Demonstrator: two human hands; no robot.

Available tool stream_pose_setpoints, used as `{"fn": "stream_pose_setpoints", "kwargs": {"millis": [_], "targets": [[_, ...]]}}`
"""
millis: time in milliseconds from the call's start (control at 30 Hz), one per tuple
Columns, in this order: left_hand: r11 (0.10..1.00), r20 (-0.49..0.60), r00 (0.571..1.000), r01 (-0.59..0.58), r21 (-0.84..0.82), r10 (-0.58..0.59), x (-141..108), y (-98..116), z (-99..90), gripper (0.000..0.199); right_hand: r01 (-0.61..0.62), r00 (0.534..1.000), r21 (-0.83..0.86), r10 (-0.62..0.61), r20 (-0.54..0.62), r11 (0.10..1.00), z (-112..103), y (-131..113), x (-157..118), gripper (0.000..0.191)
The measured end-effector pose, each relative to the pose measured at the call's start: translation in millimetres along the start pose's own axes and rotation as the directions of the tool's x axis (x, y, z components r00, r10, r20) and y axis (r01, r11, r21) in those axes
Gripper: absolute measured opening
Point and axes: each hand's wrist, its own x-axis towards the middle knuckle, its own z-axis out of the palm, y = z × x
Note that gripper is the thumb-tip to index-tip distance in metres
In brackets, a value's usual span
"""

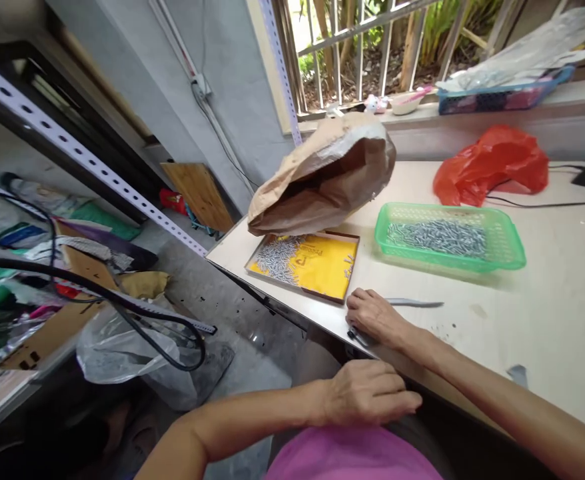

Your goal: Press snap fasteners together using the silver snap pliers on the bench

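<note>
My left hand [370, 393] is low at the front, above my lap and below the table edge, with its fingers curled together and nothing visible in it. On the table's front edge rests my right hand [375, 317], fingers curled, beside the corner of a shallow tray [322, 293]. A small dark object [356, 337] shows under its palm; whether the hand grips it is unclear. Small metal pieces [277, 259] cover the tray's left part, over a yellow sheet [320, 267]. A green basket [515, 250] holds many similar pieces.
An open brown paper bag [332, 180] leans behind and partly over the tray. A knife-like blade [417, 303] lies right of my right hand. Farther back is a red plastic bag [497, 163] by a black cable. A blue basket [502, 100] stands on the windowsill.
</note>
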Motion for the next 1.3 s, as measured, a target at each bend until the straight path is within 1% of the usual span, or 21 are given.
{"fn": "stream_pose_setpoints", "kwargs": {"millis": [33, 67, 100, 133, 167, 233, 267, 333, 400, 467, 533, 600, 700, 767, 833, 900, 967, 1033, 1100, 1200, 1300], "targets": [[0.997, -0.047, 0.997, 0.058, 0.052, -0.056, -6.9, -8.6, -13.7, 0.023, 0.010, 1.000, -0.003, -0.010, -0.019, 1.000, 5.2, -0.9, 3.1, 0.018], [0.980, -0.110, 0.982, 0.163, 0.116, -0.151, -12.9, -21.0, -28.6, 0.024, 0.010, 0.999, -0.001, -0.010, -0.044, 1.000, 9.2, -1.4, 5.3, 0.017], [0.936, -0.178, 0.945, 0.304, 0.178, -0.273, -17.7, -36.8, -44.4, 0.025, 0.003, 0.997, 0.005, -0.003, -0.073, 1.000, 11.7, -1.6, 6.8, 0.016], [0.858, -0.260, 0.879, 0.459, 0.229, -0.401, -21.5, -55.5, -60.1, 0.026, -0.007, 0.994, 0.014, 0.009, -0.110, 1.000, 12.0, -1.5, 7.6, 0.017], [0.756, -0.323, 0.795, 0.597, 0.266, -0.514, -24.5, -75.8, -75.1, 0.026, -0.016, 0.988, 0.027, 0.020, -0.151, 1.000, 9.8, -0.7, 7.6, 0.018], [0.583, -0.348, 0.671, 0.741, 0.333, -0.654, -29.2, -117.3, -100.6, 0.026, -0.041, 0.962, 0.062, 0.056, -0.267, 0.997, -2.9, 5.2, 5.4, 0.019], [0.530, -0.310, 0.639, 0.763, 0.370, -0.704, -31.3, -136.4, -110.2, 0.024, -0.061, 0.939, 0.083, 0.086, -0.333, 0.995, -13.5, 11.6, 3.0, 0.018], [0.501, -0.188, 0.629, 0.737, 0.454, -0.754, -35.7, -167.4, -122.6, 0.022, -0.133, 0.871, 0.115, 0.172, -0.460, 0.984, -40.3, 32.7, -4.1, 0.014], [0.541, -0.053, 0.655, 0.664, 0.516, -0.753, -39.9, -187.2, -127.4, 0.023, -0.249, 0.800, 0.091, 0.257, -0.542, 0.964, -68.1, 63.3, -12.7, 0.013], [0.597, 0.046, 0.682, 0.602, 0.530, -0.730, -43.0, -196.9, -127.7, 0.026, -0.374, 0.769, 0.003, 0.312, -0.557, 0.927, -89.2, 95.0, -21.3, 0.017], [0.638, 0.087, 0.703, 0.578, 0.509, -0.706, -44.5, -199.8, -126.6, 0.031, -0.461, 0.762, -0.063, 0.359, -0.539, 0.885, -99.6, 115.6, -29.5, 0.027], [0.674, 0.093, 0.731, 0.562, 0.479, -0.676, -45.1, -200.5, -126.3, 0.031, -0.488, 0.757, -0.043, 0.398, -0.518, 0.872, -99.6, 116.9, -38.3, 0.034], [0.725, 0.066, 0.774, 0.554, 0.409, -0.629, -44.5, -204.9, -128.8, 0.025, -0.438, 0.759, 0.102, 0.428, -0.491, 0.893, -81.3, 86.0, -53.1, 0.028], [0.739, 0.028, 0.780, 0.581, 0.341, -0.625, -40.4, -206.9, -132.0, 0.026, -0.408, 0.809, 0.186, 0.449, -0.379, 0.894, -60.9, 54.3, -63.7, 0.024], [0.738, -0.015, 0.768, 0.619, 0.269, -0.640, -31.4, -199.7, -134.2, 0.024, -0.429, 0.838, 0.247, 0.485, -0.252, 0.869, -40.5, 22.3, -75.1, 0.021], [0.710, -0.047, 0.719, 0.692, 0.130, -0.693, -18.2, -179.2, -131.1, 0.017, -0.458, 0.849, 0.276, 0.507, -0.146, 0.845, -24.8, -3.9, -87.1, 0.020], [0.615, 0.009, 0.620, 0.780, -0.111, -0.785, -3.6, -149.5, -119.1, 0.016, -0.482, 0.850, 0.272, 0.520, -0.086, 0.833, -14.4, -19.7, -97.8, 0.021], [0.436, 0.211, 0.525, 0.827, -0.354, -0.824, 9.0, -119.4, -99.4, 0.022, -0.500, 0.845, 0.246, 0.530, -0.070, 0.830, -7.7, -25.2, -104.7, 0.023], [0.262, 0.369, 0.459, 0.842, -0.472, -0.808, 16.8, -96.5, -77.4, 0.024, -0.510, 0.843, 0.222, 0.534, -0.067, 0.831, -3.4, -24.5, -107.3, 0.023], [0.112, 0.486, 0.391, 0.854, -0.508, -0.782, 20.5, -81.2, -52.6, 0.025, -0.502, 0.851, 0.187, 0.521, -0.068, 0.844, -1.3, -21.5, -107.4, 0.021], [0.084, 0.514, 0.370, 0.864, -0.496, -0.774, 21.1, -81.3, -41.5, 0.026, -0.500, 0.853, 0.157, 0.516, -0.082, 0.852, -1.9, -20.5, -108.7, 0.022]]}}
